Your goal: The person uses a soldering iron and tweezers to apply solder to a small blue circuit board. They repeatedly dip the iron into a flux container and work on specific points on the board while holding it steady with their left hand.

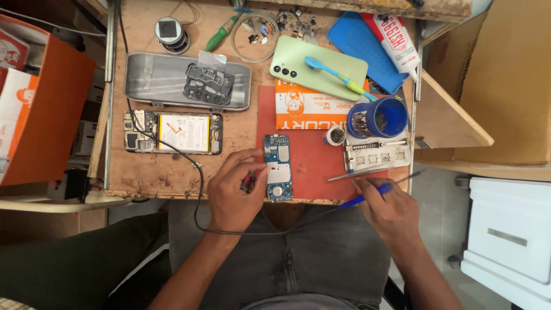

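Blue rectangular phone circuit board (278, 167) lies on the red mat (313, 155), just right of my left hand (234, 192), whose fingers pinch a small dark tool against it. My right hand (385, 208) clamps a blue-handled soldering iron (367, 194). Beyond, the opened phone (172, 132) lies unassembled; a grey tray (149, 80) holds its black frame (208, 84).

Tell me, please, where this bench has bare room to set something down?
Bare wood lies between the opened phone and the blue circuit board, and below the phone toward the bench edge. The red mat is free right of the board. The back row around the green phone back is crowded.
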